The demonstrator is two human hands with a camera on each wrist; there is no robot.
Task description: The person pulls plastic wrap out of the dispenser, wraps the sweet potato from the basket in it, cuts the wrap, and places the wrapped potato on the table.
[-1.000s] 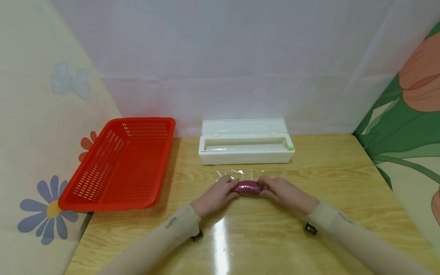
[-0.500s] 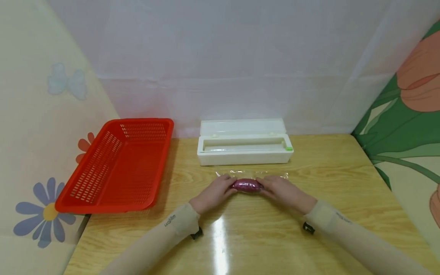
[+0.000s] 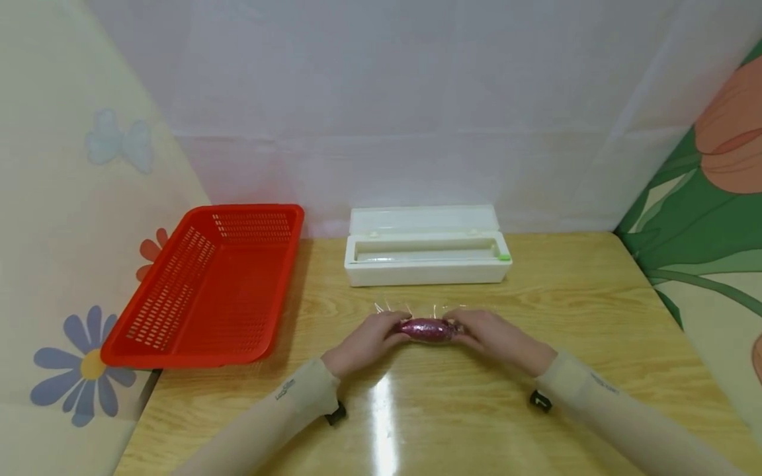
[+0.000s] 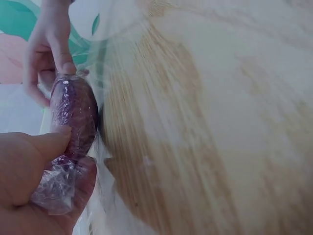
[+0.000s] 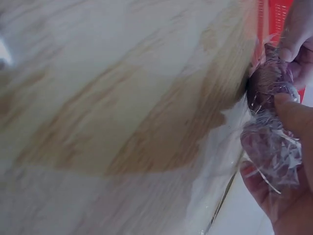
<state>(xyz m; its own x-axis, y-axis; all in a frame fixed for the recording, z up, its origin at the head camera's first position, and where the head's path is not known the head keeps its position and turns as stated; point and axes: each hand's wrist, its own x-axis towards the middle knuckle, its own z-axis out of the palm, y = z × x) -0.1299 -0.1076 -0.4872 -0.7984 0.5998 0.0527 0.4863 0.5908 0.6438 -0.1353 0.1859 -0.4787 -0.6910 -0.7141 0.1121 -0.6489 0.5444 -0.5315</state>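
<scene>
Wood-grain tabletop point(image 3: 452, 410) spreads wide toward right edge; far edge meets white backdrop point(image 3: 381, 99). Left hand point(image 3: 363, 342) and right hand point(image 3: 502, 340) pinch opposite ends of one purple object point(image 3: 427, 329), mid-tabletop, thumbs point(image 4: 53, 144) pressed against it. Object plump, elongated, glossy under clear film point(image 4: 56, 188), crumpled at ends. Beyond it, near far edge: one white box point(image 3: 427, 273), lid point(image 3: 424, 220) raised. Along left edge, toward far left corner: one red basket point(image 3: 284, 284).

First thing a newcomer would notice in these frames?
Likely the bright red basket at the head view's left. Next, the shiny purple item in clear film, held at center between the left hand and right hand. Just beyond them sits a long white box, lid up.
</scene>
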